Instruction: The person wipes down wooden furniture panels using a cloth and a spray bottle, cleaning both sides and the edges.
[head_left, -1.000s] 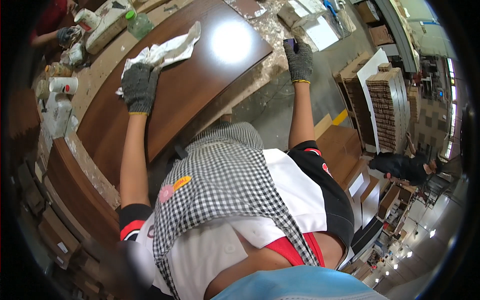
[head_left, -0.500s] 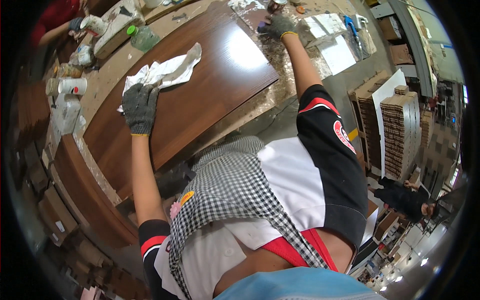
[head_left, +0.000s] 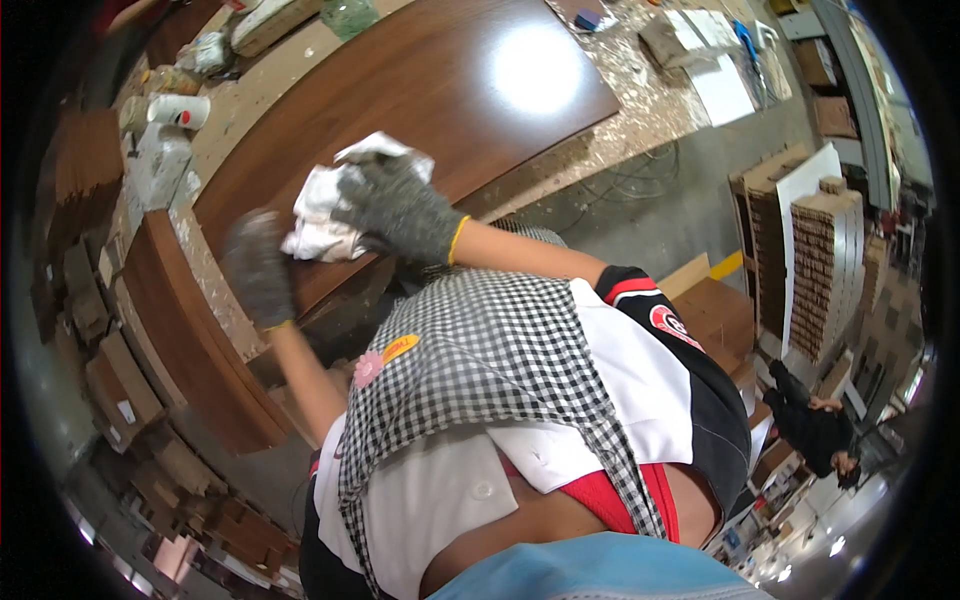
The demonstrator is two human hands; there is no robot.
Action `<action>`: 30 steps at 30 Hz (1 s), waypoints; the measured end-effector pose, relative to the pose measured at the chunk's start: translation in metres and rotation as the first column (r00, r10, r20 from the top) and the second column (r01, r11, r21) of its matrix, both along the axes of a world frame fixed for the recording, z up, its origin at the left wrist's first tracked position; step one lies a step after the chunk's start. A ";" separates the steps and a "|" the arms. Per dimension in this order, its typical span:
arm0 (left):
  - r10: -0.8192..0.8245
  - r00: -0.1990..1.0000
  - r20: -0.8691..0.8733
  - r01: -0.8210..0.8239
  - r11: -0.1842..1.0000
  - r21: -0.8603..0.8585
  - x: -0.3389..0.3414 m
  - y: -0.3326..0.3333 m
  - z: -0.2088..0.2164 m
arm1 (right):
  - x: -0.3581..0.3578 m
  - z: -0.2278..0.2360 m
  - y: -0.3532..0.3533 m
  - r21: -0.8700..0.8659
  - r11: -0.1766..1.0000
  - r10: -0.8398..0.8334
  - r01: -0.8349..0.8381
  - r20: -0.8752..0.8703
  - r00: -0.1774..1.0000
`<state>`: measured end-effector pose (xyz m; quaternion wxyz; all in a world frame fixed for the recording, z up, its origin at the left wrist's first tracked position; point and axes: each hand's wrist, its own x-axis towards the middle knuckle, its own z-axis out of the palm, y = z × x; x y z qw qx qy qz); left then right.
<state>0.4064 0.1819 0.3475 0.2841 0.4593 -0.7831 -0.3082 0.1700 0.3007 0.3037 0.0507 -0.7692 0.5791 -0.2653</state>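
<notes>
Gloved L hand (head_left: 262, 268) blurred, fingers indistinct; white cloth (head_left: 318, 205) partly hidden under gloved R hand (head_left: 398, 208); brown panel (head_left: 400, 90) & greenish bottle (head_left: 348, 18) cut off at far edge; blue mask (head_left: 600, 570) cropped at near edge; person (head_left: 810, 425) far R, too small to tell what's in hands.

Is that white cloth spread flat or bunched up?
Bunched up: the white cloth shows crumpled folds and uneven edges around the right hand, by the brown panel's near edge.
</notes>
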 end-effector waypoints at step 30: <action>0.220 0.940 0.261 -0.321 0.830 0.457 0.192 -0.123 -0.137 | -0.024 -0.051 0.045 0.136 0.978 -0.078 0.161 -0.475 0.877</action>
